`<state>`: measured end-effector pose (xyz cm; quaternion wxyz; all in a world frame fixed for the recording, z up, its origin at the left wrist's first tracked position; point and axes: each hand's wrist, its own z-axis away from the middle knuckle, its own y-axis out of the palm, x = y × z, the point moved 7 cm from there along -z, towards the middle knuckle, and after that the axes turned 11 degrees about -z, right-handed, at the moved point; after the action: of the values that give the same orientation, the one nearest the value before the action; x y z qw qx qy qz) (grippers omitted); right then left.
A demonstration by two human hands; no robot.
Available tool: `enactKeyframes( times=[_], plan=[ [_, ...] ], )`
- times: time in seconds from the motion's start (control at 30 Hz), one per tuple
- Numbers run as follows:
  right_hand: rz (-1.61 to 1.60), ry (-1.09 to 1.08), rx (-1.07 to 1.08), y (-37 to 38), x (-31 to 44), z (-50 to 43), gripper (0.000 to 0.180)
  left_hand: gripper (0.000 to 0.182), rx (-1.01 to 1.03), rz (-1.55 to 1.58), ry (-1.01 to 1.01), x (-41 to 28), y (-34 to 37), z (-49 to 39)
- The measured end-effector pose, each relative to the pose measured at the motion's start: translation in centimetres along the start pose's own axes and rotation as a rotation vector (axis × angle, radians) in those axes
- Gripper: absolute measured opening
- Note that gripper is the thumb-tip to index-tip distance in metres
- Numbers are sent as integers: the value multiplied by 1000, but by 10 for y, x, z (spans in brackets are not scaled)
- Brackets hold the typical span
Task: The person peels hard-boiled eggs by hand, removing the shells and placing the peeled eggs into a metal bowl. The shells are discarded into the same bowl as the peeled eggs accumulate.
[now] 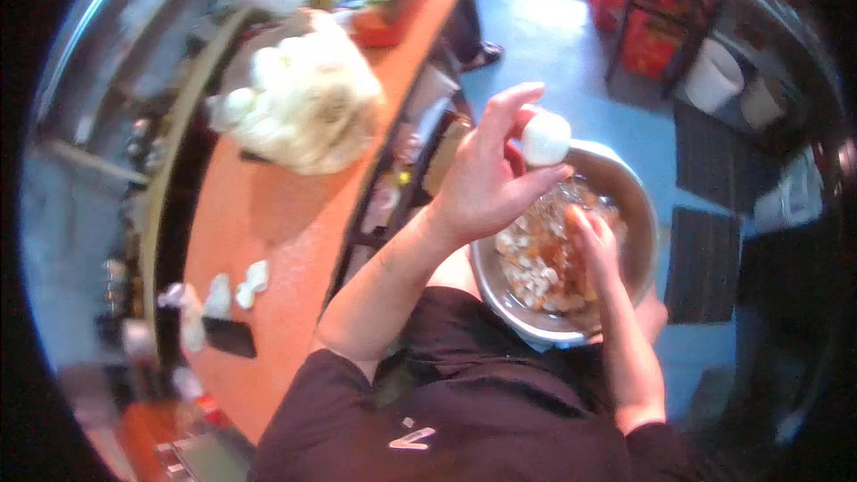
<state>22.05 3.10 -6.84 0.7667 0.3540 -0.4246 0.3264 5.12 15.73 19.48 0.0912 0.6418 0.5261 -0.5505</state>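
A smooth white peeled egg (pixel 546 139) is held between the thumb and fingers of my left hand (pixel 492 161), raised over the upper left rim of a round metal pot (pixel 644 214). The pot rests at my lap and holds water with many broken eggshell pieces (pixel 535 274). My right hand (pixel 596 234) is low over the pot's contents, its fingertips near the water; blur hides whether anything is between them. Left of me, a pale plastic bag (pixel 328 107) with several white eggs (pixel 271 67) on it lies on the orange tabletop.
On the orange table (pixel 288 268) lie a dark flat object (pixel 229 336) and crumpled white pieces (pixel 252 284). A red basket (pixel 388 23) of items stands at its far end. Beyond it, a person's leg and shoe (pixel 483 55) show. Dark mats (pixel 702 264) cover part of the blue floor.
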Motion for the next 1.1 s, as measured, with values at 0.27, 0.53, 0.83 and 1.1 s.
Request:
enactKeyframes(
  times=[0.27,0.53,0.83,1.1],
  plan=[
    [-622,195,95,-27,-41,90,33,51,-587,-852,-110,-62,-214,-17],
    [135,-72,80,-10,-37,96,31,35,-683,-1006,289,-48,-148,39],
    [618,-175,55,14,-38,104,35,14,-58,-636,272,80,93,196],
    [810,-111,163,27,-30,94,34,8,-130,-653,225,105,108,204]
  ],
)
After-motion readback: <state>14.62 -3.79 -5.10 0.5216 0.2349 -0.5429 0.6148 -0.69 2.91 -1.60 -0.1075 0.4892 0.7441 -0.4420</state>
